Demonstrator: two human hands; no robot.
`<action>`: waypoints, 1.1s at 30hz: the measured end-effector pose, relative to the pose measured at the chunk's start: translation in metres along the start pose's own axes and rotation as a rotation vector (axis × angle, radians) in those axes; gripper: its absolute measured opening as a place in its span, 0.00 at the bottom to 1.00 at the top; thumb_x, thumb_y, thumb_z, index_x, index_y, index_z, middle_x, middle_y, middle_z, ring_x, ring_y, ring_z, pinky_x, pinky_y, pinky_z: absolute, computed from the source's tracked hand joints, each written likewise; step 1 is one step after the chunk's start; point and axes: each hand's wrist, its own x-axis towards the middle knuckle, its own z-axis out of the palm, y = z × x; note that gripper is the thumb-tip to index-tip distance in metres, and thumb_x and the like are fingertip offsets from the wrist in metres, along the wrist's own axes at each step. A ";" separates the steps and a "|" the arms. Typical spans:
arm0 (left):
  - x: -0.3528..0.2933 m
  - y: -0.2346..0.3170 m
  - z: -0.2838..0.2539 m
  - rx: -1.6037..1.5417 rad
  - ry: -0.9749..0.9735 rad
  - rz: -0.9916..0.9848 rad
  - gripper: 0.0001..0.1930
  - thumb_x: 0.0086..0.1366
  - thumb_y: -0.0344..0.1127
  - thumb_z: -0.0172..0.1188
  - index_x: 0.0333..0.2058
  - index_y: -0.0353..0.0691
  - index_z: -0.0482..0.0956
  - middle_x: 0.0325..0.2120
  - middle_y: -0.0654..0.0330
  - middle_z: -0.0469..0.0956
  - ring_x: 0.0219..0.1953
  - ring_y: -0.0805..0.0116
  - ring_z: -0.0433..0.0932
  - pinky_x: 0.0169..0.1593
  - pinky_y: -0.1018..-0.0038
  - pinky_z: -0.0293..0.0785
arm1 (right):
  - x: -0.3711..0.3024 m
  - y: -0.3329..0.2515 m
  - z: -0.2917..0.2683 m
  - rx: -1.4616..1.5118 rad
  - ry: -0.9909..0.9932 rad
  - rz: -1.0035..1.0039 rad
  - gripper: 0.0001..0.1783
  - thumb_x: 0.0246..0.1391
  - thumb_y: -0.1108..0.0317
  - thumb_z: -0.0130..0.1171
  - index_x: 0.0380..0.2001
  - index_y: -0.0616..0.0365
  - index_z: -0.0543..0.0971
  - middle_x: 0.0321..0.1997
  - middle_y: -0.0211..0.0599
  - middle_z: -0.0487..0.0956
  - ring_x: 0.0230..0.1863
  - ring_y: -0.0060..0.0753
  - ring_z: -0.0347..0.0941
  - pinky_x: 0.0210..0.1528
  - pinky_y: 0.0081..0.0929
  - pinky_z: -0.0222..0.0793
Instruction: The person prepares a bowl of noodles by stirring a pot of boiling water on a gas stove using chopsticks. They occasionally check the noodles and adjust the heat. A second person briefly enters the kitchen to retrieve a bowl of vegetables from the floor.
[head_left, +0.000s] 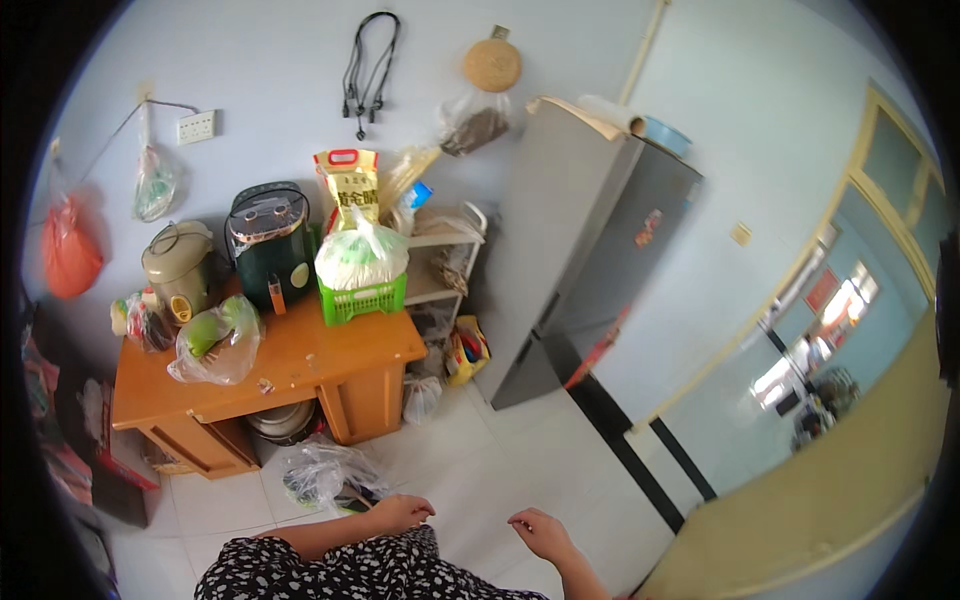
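hanging at the lower middle of the frame, just beside the left hand, a crumpled clear plastic bag lies on the pale tiled floor, with something dark and green showing at it. the left hand's fingers are loosely curled and drawn together; i cannot tell whether the tips meet the thumb. the right hand is a little to its right, well apart from it, its fingers bent and close together, and there too i cannot tell whether the tips touch. a black and white patterned garment fills the lower edge.

above the bag, at left, stands an orange wooden table, a round pot beneath it. on its top are a beige rice cooker, a dark green appliance, a clear bag with green produce, and a bright green basket bearing a knotted white bag. a grey refrigerator stands right of centre with a blue basin on top. a red bag hangs at far left, black cords at upper middle.
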 end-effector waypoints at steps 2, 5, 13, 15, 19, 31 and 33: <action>0.044 0.020 -0.001 -0.103 0.128 0.025 0.13 0.60 0.41 0.52 0.38 0.42 0.79 0.30 0.55 0.79 0.34 0.63 0.78 0.40 0.72 0.73 | 0.057 0.018 -0.036 0.023 -0.054 -0.093 0.09 0.54 0.66 0.50 0.36 0.52 0.78 0.38 0.34 0.77 0.36 0.36 0.74 0.39 0.28 0.69; 0.102 0.039 -0.010 -0.144 0.302 0.100 0.12 0.57 0.40 0.55 0.38 0.43 0.80 0.30 0.55 0.78 0.35 0.62 0.77 0.41 0.72 0.72 | 0.143 0.049 -0.064 0.021 -0.130 -0.285 0.10 0.55 0.66 0.48 0.36 0.53 0.77 0.39 0.34 0.76 0.39 0.38 0.73 0.41 0.29 0.68; 0.283 0.077 -0.060 -0.187 0.501 0.008 0.11 0.59 0.38 0.55 0.38 0.41 0.79 0.32 0.54 0.78 0.35 0.61 0.77 0.41 0.70 0.72 | 0.337 0.078 -0.216 -0.220 -0.156 -0.504 0.09 0.52 0.68 0.50 0.36 0.51 0.76 0.39 0.34 0.76 0.40 0.41 0.72 0.40 0.34 0.69; 0.306 0.103 -0.069 -0.239 0.584 0.025 0.11 0.60 0.38 0.54 0.38 0.42 0.78 0.33 0.55 0.78 0.36 0.61 0.77 0.41 0.70 0.72 | 0.384 0.074 -0.252 -0.164 -0.097 -0.648 0.06 0.51 0.70 0.52 0.33 0.53 0.77 0.34 0.34 0.76 0.34 0.42 0.73 0.35 0.32 0.69; 0.348 0.132 -0.067 -0.265 0.704 -0.026 0.12 0.60 0.37 0.52 0.40 0.42 0.78 0.31 0.55 0.78 0.34 0.62 0.77 0.40 0.70 0.73 | 0.471 0.088 -0.303 -0.279 -0.021 -0.839 0.05 0.46 0.69 0.56 0.29 0.52 0.77 0.30 0.34 0.76 0.34 0.41 0.73 0.36 0.33 0.69; 0.454 0.208 0.078 -0.620 1.369 -0.382 0.13 0.61 0.37 0.50 0.42 0.40 0.76 0.31 0.59 0.78 0.31 0.71 0.76 0.38 0.74 0.73 | 0.646 0.129 -0.365 -1.165 0.007 -1.144 0.12 0.52 0.63 0.54 0.34 0.60 0.77 0.45 0.41 0.71 0.55 0.40 0.61 0.63 0.42 0.47; 0.465 0.218 0.106 -0.595 1.468 -0.402 0.13 0.62 0.36 0.51 0.42 0.39 0.76 0.30 0.60 0.77 0.30 0.74 0.75 0.38 0.75 0.72 | 0.661 0.142 -0.359 -1.314 -0.141 -1.030 0.13 0.54 0.61 0.51 0.36 0.57 0.77 0.46 0.40 0.72 0.55 0.39 0.61 0.62 0.39 0.48</action>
